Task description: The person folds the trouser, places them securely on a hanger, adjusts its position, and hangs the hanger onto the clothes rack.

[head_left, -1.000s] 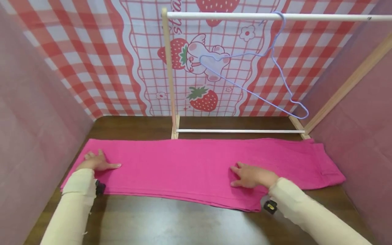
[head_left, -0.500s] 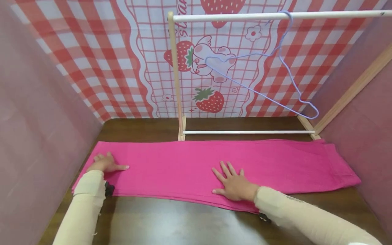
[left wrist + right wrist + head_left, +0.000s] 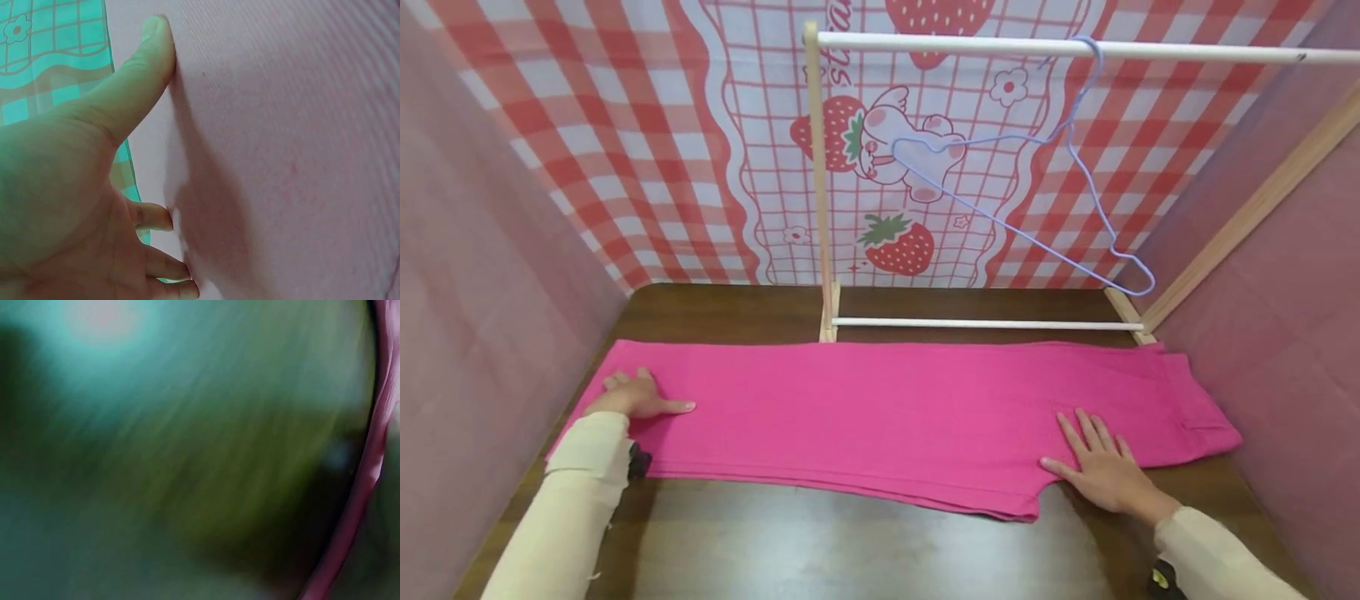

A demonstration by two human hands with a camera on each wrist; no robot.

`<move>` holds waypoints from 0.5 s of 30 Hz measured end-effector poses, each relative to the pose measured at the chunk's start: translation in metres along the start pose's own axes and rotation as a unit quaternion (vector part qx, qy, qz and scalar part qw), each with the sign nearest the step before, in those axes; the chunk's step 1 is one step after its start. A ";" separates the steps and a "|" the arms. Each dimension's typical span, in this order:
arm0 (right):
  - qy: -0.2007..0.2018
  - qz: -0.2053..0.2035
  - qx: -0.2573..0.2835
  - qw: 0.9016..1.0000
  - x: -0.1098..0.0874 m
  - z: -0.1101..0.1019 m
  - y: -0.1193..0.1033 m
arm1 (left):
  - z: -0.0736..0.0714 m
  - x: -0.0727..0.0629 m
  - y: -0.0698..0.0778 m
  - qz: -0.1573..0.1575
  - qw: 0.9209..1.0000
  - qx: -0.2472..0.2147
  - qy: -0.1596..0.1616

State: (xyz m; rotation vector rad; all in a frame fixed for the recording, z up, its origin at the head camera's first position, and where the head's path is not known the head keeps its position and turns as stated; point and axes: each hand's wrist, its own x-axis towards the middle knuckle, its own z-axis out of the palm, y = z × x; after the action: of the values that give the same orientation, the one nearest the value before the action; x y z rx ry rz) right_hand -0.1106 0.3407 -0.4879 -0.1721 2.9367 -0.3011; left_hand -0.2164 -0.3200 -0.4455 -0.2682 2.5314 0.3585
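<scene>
A pair of bright pink trousers (image 3: 850, 408), folded lengthwise, lies flat across the wooden table. Its waistband (image 3: 1202, 408) points right, and the crotch corner juts toward the front edge. My left hand (image 3: 634, 397) rests on the leg end at the left with its thumb stretched out. The left wrist view shows that hand's thumb and fingertips touching the cloth (image 3: 294, 156). At the crotch curve, my right hand (image 3: 1105, 475) lies with spread fingers, its fingertips over the trousers' near edge. In the right wrist view only a blurred surface and a pink cloth edge (image 3: 369, 469) show.
Behind the trousers stands a rack with wooden posts and a white top rail (image 3: 955, 45). A lilac wire hanger (image 3: 1022, 229) hangs from that rail. Pink cloth walls rise on both sides, and a strawberry-patterned checked cloth (image 3: 662, 167) covers the back.
My right hand has slid left over the trousers, then back right to the crotch curve near the front edge. My left hand stays on the leg end. The head view shifts slightly.
</scene>
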 end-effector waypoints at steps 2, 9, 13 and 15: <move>-0.006 0.027 0.009 1.000 -0.002 -0.005 0.020 | 0.001 0.000 -0.002 -0.002 1.000 -0.001 0.001; -0.054 0.087 0.037 0.994 -0.008 -0.022 0.054 | 0.005 -0.002 -0.010 0.007 1.000 0.001 0.021; -0.059 0.089 0.018 0.994 -0.001 -0.028 0.047 | 0.007 -0.002 -0.011 0.008 1.000 0.001 0.021; -0.051 0.096 -0.002 0.994 0.003 -0.030 0.038 | 0.007 -0.002 -0.008 0.011 1.000 0.006 0.020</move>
State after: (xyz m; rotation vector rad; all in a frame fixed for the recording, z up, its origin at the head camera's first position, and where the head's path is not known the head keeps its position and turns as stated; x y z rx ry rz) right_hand -0.1229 0.3828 -0.4673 0.0927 2.8255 -0.2485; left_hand -0.2096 -0.3258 -0.4517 -0.2452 2.5775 0.3495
